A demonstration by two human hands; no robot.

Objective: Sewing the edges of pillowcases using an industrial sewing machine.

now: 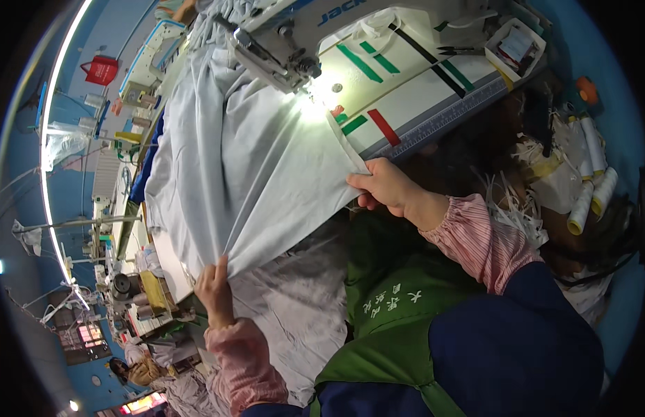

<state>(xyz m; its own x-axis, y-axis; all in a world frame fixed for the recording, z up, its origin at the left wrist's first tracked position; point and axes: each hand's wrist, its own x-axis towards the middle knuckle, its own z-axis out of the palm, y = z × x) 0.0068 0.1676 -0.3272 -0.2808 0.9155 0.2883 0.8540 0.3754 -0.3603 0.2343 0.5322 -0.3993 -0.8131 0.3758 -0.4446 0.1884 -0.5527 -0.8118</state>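
A large pale grey fabric (287,181) spreads over the sewing table and runs up under the head of an industrial sewing machine (280,48), where a bright lamp lights the needle area. My left hand (214,292) is closed on the fabric's near left edge, gathering folds toward it. At the right corner, my right hand (388,187) pinches the hemmed edge between thumb and fingers. The edge between the two hands is drawn out nearly straight. Glare hides the needle and presser foot.
Green, red and black tape strips and a ruler (440,125) mark the machine bed. A small white box (516,47) sits at its far right. Thread cones (592,187) and scraps lie at right. More grey cloth (294,306) hangs below. Another person (145,368) is at lower left.
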